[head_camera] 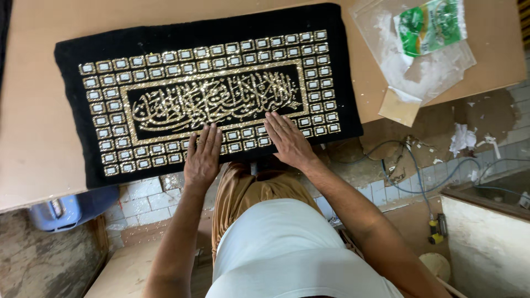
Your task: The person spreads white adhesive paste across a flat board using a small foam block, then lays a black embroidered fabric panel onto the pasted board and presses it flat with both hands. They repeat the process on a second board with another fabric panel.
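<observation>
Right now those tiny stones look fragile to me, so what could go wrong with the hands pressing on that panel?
Both hands, left hand and right hand, lie flat on the black embellished panel, so rubbing might loosen the glittering stones. The panel's near edge overhangs the tabletop, so pressure there may tip it.

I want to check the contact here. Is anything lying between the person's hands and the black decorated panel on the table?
Nothing visible does. The left hand and the right hand both lie flat, palms down, directly on the near edge of the black panel. The plastic bags sit apart, on the table to its right.
</observation>
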